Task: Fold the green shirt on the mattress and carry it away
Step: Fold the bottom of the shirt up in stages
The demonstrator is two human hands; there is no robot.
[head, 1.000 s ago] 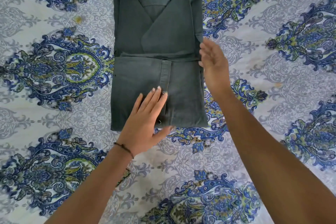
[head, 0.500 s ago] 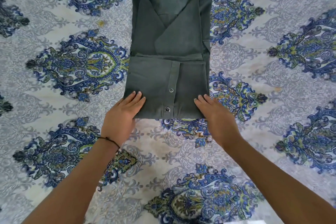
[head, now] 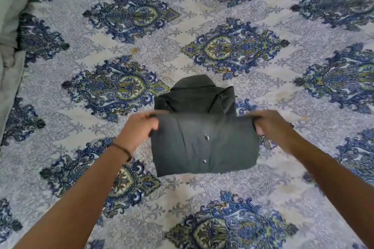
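Hands (head: 139, 130) (head: 272, 126) grip green shirt (head: 204, 145) — 2 snaps (head: 206, 137).

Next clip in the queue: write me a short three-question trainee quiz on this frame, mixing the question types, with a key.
1. True or false: the left hand and the right hand each grip one side edge of the folded green shirt.
2. Which part of the shirt lies farthest from the person? A) collar B) snap placket C) cuff
3. Fill in: two metal ___ show on the shirt's front panel.

Key: 1 true; 2 A; 3 snaps. The patterned mattress cover lies beneath.
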